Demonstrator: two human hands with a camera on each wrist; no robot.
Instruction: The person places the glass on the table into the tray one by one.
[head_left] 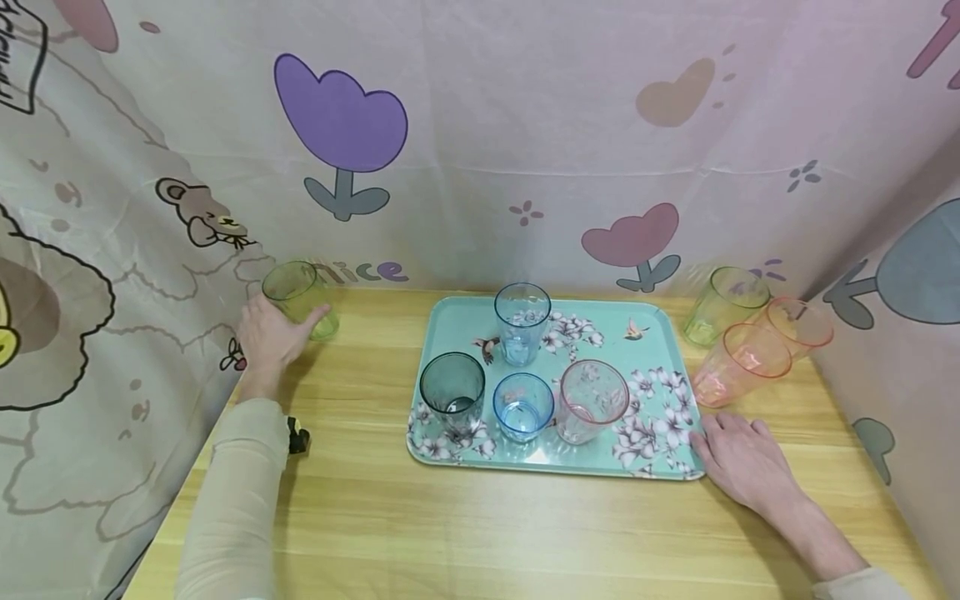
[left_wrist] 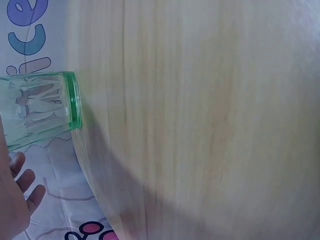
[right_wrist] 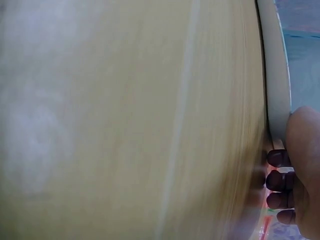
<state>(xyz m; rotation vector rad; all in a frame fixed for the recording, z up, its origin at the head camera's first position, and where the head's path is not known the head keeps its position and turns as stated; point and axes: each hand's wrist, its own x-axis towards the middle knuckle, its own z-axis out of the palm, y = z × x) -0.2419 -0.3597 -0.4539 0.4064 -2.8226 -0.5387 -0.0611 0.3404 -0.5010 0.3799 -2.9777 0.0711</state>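
Observation:
At the far left in the head view, my left hand (head_left: 272,340) is around a tall green glass (head_left: 318,321), its thumb across the front and its fingers at the left side. The left wrist view shows that glass's thick base (left_wrist: 75,100) and several of my fingertips beside it. My right hand (head_left: 742,458) rests on the table with its thumb against the corner of the turquoise flowered tray (head_left: 555,471). Upright on this tray are a tall blue glass (head_left: 522,321), a dark green glass (head_left: 453,392), a short blue glass (head_left: 523,408) and a pink-rimmed glass (head_left: 592,404).
Beyond my right hand stand another green glass (head_left: 723,308) and two orange-pink glasses, one in front (head_left: 738,371) and one behind (head_left: 801,325). A printed curtain (head_left: 480,150) hangs along the back and sides of the wooden table (head_left: 465,533).

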